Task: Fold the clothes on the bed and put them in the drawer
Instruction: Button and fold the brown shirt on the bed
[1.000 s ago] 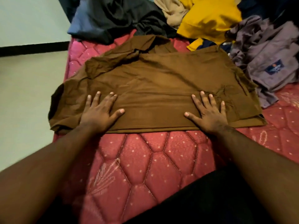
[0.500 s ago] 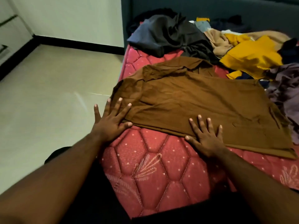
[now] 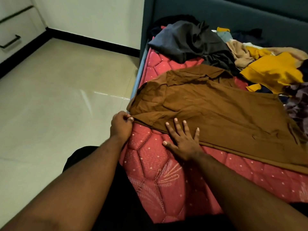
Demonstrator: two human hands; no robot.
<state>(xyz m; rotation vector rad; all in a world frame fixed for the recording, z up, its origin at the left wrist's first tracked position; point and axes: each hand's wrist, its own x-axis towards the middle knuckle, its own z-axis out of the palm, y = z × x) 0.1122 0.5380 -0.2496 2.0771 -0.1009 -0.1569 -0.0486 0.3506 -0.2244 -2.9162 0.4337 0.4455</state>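
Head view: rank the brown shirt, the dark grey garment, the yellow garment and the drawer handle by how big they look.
1. brown shirt
2. dark grey garment and yellow garment: they look alike; both are bunched and overlapped, so unranked
3. drawer handle

Brown shirt (image 3: 216, 110) lying plain, no print, mid frame. Mattress (image 3: 166, 180) showing pinkish red, quilted in hexagons, dotted white, with pale leaf stitching. Dark grey garment (image 3: 191, 42) sitting at top centre. Mustard yellow garment (image 3: 275, 70) and beige cloth (image 3: 240, 54) showing upper right. Purplish grey garment (image 3: 298, 100) lying at right edge. Headboard (image 3: 216, 9) looking dark teal. Floor (image 3: 58, 97) showing glossy cream tiles, black skirting (image 3: 93, 42) running above. Drawer (image 3: 15, 30) showing white, black handle, upper left.
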